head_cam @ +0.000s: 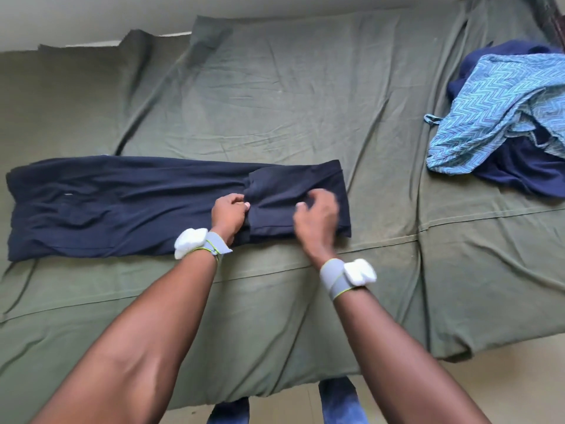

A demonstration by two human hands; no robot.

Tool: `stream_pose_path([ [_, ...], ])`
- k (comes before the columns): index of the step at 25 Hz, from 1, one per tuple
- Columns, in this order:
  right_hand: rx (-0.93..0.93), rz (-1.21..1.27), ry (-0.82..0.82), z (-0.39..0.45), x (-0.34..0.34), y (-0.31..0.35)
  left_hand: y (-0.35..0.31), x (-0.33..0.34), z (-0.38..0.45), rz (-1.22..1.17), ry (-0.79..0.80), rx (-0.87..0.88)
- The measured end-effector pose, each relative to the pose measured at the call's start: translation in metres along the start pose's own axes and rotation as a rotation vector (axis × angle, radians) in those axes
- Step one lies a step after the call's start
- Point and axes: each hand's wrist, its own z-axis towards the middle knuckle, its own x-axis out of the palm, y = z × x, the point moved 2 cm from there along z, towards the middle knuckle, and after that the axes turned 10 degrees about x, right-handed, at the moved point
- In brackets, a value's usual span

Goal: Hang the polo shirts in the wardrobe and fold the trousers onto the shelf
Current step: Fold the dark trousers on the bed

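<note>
Dark navy trousers (101,206) lie flat and lengthwise across the green bed sheet (275,102), stretching to the left. Their right end is folded back over itself into a short flap (275,191). My left hand (228,214) pinches the left edge of that flap. My right hand (316,214) hovers over the flap's near right part, fingers curled and blurred, so its hold on the cloth is unclear. Both wrists carry grey straps with white pads.
A heap of clothes sits at the bed's right side: a blue zigzag-patterned garment (501,117) over dark navy cloth (526,169). The bed's near edge runs just in front of my feet (336,399). A pale wall borders the far side.
</note>
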Motion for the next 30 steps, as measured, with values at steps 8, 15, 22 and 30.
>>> stream_pose_path([
  [8,0.492,0.074,0.205,0.065,-0.020,-0.077,0.003,0.017,-0.031,0.915,0.524,0.581],
  [15,0.560,0.036,0.298,0.087,-0.011,-0.078,-0.012,0.012,-0.006,0.876,0.731,0.409],
  [22,0.527,0.123,0.307,0.077,-0.017,-0.071,-0.016,0.006,-0.004,0.817,0.757,0.371],
  [30,0.282,0.096,0.130,-0.010,0.012,0.066,-0.021,-0.047,0.002,-0.143,0.429,0.147],
])
